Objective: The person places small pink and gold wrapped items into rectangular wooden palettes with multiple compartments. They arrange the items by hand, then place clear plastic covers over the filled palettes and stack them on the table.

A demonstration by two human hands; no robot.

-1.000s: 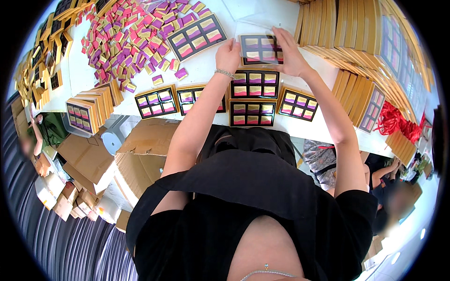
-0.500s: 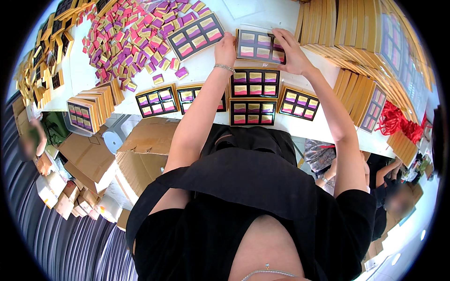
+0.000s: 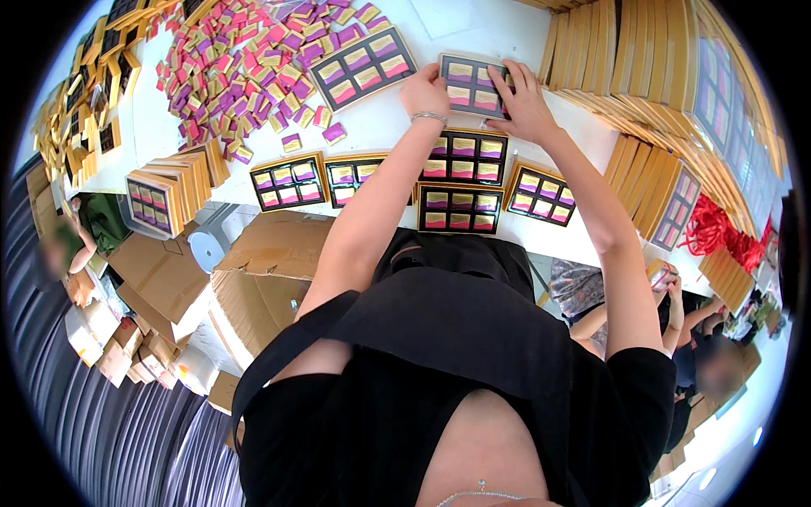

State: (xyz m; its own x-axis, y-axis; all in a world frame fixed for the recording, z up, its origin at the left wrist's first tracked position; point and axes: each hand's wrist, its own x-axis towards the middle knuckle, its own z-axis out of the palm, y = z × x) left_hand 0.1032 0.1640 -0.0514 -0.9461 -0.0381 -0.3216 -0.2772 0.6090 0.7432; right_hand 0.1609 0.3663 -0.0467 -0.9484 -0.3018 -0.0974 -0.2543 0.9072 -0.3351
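Note:
A flat box with a clear top (image 3: 460, 84) lies at the far middle of the table, showing purple and pink gold-banded pieces in its dark compartments. My left hand (image 3: 424, 93) has its fingers bent against the box's left edge. Over the right end, my right hand (image 3: 527, 108) lays its fingers on top, with the thumb at the near edge. Close to my left hand is another covered box (image 3: 363, 68), tilted. Nearer me stand filled black trays with gold rims, such as the upper middle one (image 3: 464, 157) and the lower one (image 3: 459, 209).
Loose wrapped pieces (image 3: 245, 76) are heaped at the far left. Gold-edged boxes (image 3: 621, 51) stand in rows at the right, beside red ribbon (image 3: 718, 226). Another row (image 3: 165, 196) is at the left. An open carton (image 3: 270, 287) sits below the table's edge. Co-workers are at the right.
My left hand has moved right and slightly nearer along the box's left edge. My right hand has shifted its fingers over the right end. At the right, a co-worker's hand now shows with a packet.

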